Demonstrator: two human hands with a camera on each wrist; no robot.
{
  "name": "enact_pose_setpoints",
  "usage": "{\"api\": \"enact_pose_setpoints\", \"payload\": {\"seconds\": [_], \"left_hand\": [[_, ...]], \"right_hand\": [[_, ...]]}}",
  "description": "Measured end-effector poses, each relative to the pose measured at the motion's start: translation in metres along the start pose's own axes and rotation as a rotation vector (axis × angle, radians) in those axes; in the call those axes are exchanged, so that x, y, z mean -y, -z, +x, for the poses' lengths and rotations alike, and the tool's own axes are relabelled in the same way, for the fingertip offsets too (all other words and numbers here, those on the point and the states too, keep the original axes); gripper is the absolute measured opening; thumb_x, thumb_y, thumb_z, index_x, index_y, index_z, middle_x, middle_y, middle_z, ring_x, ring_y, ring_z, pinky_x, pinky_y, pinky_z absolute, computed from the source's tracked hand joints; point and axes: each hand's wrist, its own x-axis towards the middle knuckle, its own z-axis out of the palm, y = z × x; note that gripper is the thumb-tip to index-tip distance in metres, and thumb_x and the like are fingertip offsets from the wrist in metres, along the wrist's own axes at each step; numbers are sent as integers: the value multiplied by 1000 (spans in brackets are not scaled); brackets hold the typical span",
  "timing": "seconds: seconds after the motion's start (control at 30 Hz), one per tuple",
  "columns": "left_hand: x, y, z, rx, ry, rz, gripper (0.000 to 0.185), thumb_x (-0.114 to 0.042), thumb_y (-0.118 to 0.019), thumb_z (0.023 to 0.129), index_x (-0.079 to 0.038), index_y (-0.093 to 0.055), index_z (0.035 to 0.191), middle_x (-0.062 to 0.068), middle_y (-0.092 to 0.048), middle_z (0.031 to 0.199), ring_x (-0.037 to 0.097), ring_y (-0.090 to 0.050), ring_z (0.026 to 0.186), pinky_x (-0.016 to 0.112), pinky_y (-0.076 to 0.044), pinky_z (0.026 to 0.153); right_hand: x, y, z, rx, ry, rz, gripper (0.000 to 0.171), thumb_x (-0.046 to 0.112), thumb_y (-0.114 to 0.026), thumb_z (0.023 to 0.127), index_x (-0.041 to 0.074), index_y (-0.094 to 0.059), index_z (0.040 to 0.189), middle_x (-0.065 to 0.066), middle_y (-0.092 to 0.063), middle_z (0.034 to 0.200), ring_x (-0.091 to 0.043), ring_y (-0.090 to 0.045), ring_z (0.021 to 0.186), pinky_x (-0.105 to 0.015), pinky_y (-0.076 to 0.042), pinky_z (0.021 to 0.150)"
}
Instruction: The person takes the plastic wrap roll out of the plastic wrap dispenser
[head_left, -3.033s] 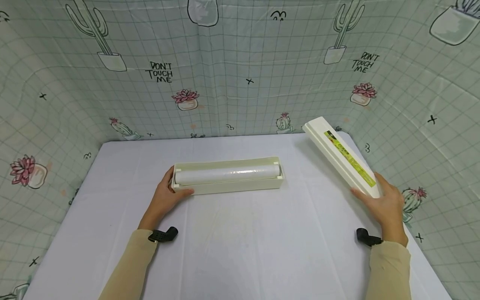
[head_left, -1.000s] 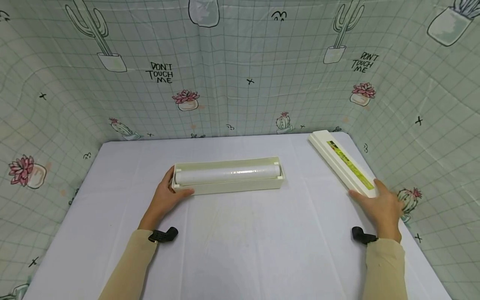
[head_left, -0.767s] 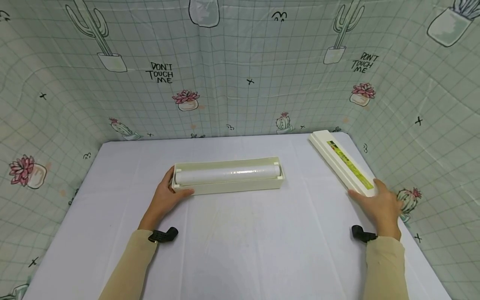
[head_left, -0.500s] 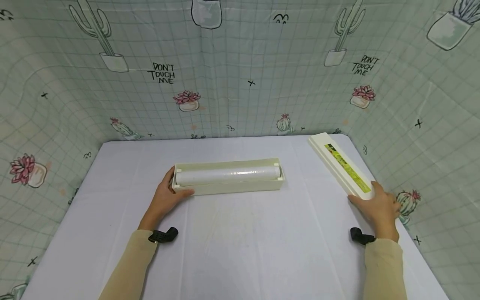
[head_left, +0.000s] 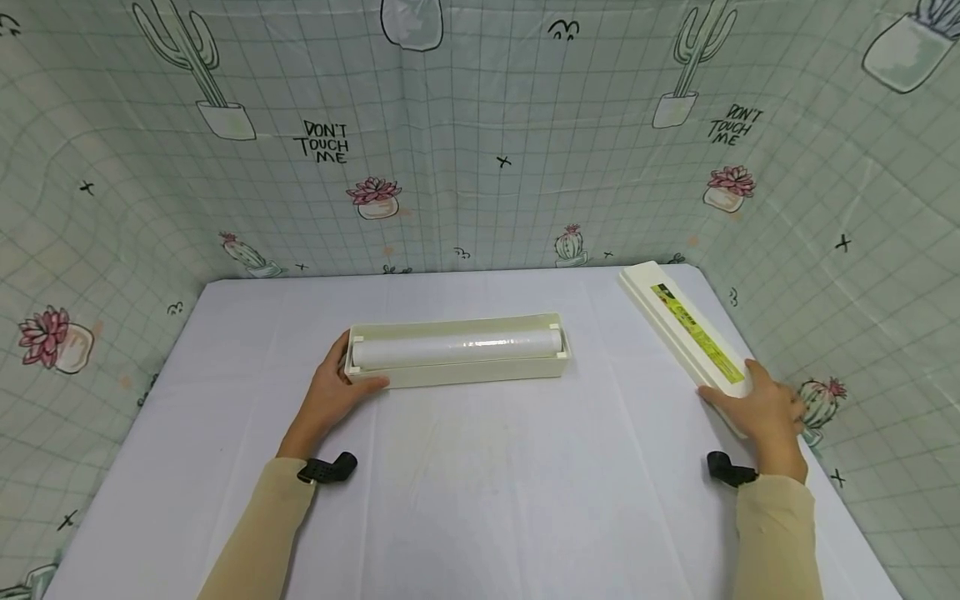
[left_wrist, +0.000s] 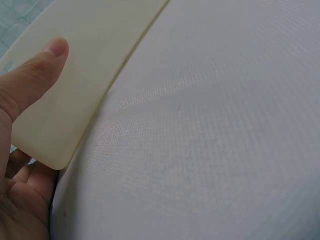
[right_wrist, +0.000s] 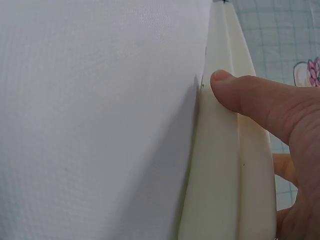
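A long cream plastic wrap box [head_left: 465, 372] lies uncovered on the white tabletop, with a roll of plastic wrap [head_left: 450, 348] inside it. My left hand [head_left: 327, 402] grips its left end, thumb along the front wall and fingers behind the end. In the left wrist view the thumb lies flat on the box wall [left_wrist: 90, 85]. On the right is the box's lid [head_left: 647, 292], slanted, bearing a yellow-green label [head_left: 697, 333]. My right hand [head_left: 765, 414] holds its near end between thumb and fingers. The right wrist view shows the thumb on the lid's side [right_wrist: 215, 165].
White cloth covers the table [head_left: 480, 483]. A fabric backdrop [head_left: 480, 125] with a grid and cactus prints rises behind it and along both sides. The lid lies close to the table's right edge. Each wrist wears a black camera band [head_left: 327, 469].
Three seconds ago the lid was held raised and further back; my right hand has lowered it onto the table's right side. The left hand and the box have stayed put.
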Motion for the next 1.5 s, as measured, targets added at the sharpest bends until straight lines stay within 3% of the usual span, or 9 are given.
{"api": "enact_pose_setpoints", "payload": {"seconds": [0.17,0.4,0.7,0.93,1.07,1.27,1.5], "left_hand": [[-1,0,0,-3,5,3,110,-33,-85,87,-22,-10,167,13,-38,161,31,-50,139,31,-47,105],[0,0,0,1,-1,-1,109,-31,-84,89,-23,-9,167,13,-37,162,32,-49,140,36,-47,107],[1,0,1,-4,5,-4,110,-32,-85,88,-21,-10,167,14,-39,160,32,-49,139,33,-47,106],[2,0,1,-4,11,-16,110,-31,-85,88,-21,-10,167,13,-40,159,31,-50,138,18,-46,99],[1,1,1,-4,8,-21,109,-30,-85,88,-21,-11,167,13,-40,159,31,-50,138,18,-46,99],[-1,1,0,-1,10,-33,108,-28,-85,88,-23,-11,167,13,-41,158,30,-51,137,14,-46,96],[-1,1,0,3,8,-40,108,-28,-85,88,-24,-11,167,13,-41,158,30,-51,137,15,-46,96]], "right_hand": [[7,4,1,-23,2,0,106,64,-63,92,4,-14,164,-48,-25,150,-72,-11,137,-88,-18,97],[27,12,0,-115,86,9,101,61,-60,95,-1,-18,163,-43,-37,149,-63,-33,132,-75,-23,107],[65,17,-5,-146,209,11,91,54,-61,97,-2,-26,161,-42,-41,148,-60,-39,133,-73,-33,105],[92,13,-5,-216,394,70,80,40,-70,95,-4,-40,154,-40,-52,137,-53,-50,120,-66,-39,96],[108,9,-5,-197,458,87,78,38,-72,94,-4,-42,153,-39,-50,140,-56,-45,125,-66,-36,98],[134,0,-7,-139,523,85,79,36,-74,93,0,-41,155,-37,-45,149,-58,-37,138,-70,-30,111],[158,-27,-3,-51,616,71,79,36,-75,93,0,-42,155,-32,-46,151,-51,-41,140,-67,-33,113]]}}
